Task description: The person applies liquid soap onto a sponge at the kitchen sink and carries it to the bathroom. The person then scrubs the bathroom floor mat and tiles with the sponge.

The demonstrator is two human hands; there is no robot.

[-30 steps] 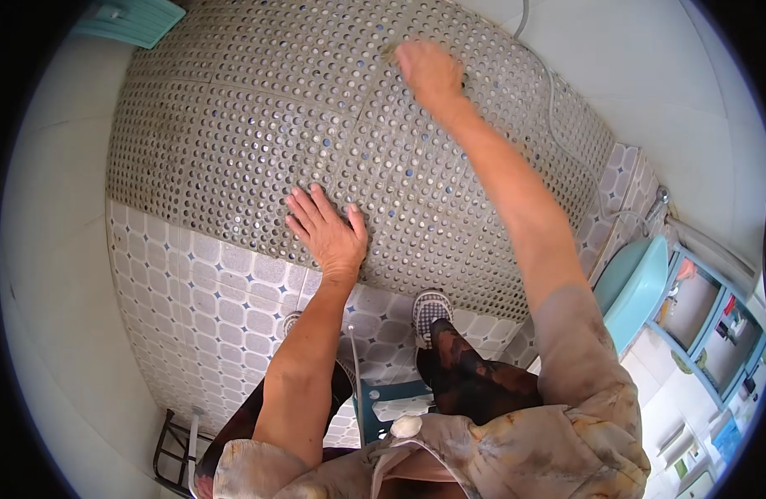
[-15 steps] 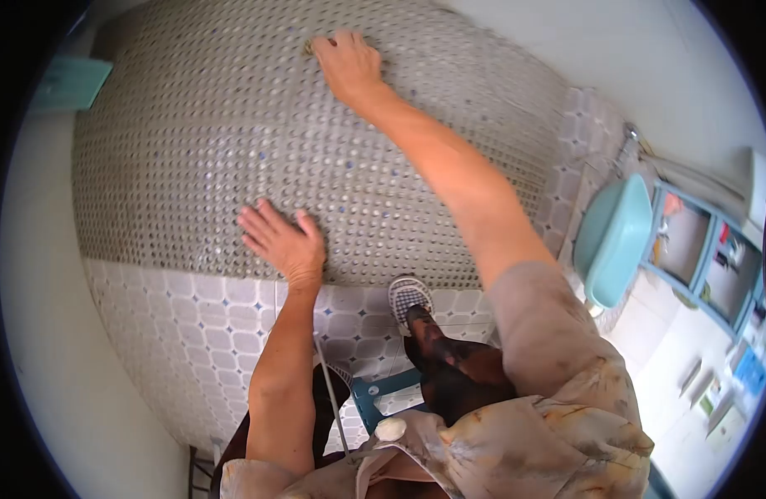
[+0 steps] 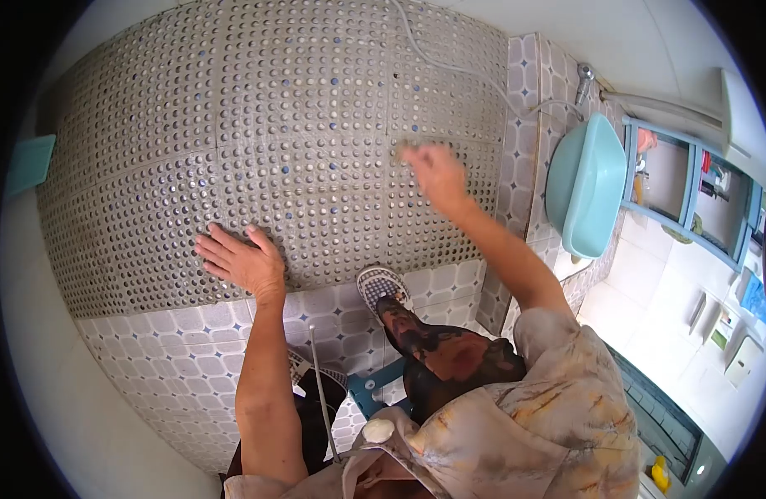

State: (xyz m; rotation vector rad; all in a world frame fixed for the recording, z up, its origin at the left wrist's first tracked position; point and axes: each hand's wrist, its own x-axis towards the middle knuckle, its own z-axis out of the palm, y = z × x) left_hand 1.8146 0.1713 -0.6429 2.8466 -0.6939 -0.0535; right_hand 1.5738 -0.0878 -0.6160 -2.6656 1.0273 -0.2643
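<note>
Coming nearer, the right hand (image 3: 439, 178) is pinching a blurred object (image 3: 404, 151) at the right of the perforated floor mat (image 3: 316, 154), shifting work there; the left hand (image 3: 248, 264) is resting spread, near left.

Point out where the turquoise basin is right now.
In the head view, the turquoise basin is on the right side, between the perforated mat and the light-blue shelf frame, with the metal tap just above it in the picture.
</note>
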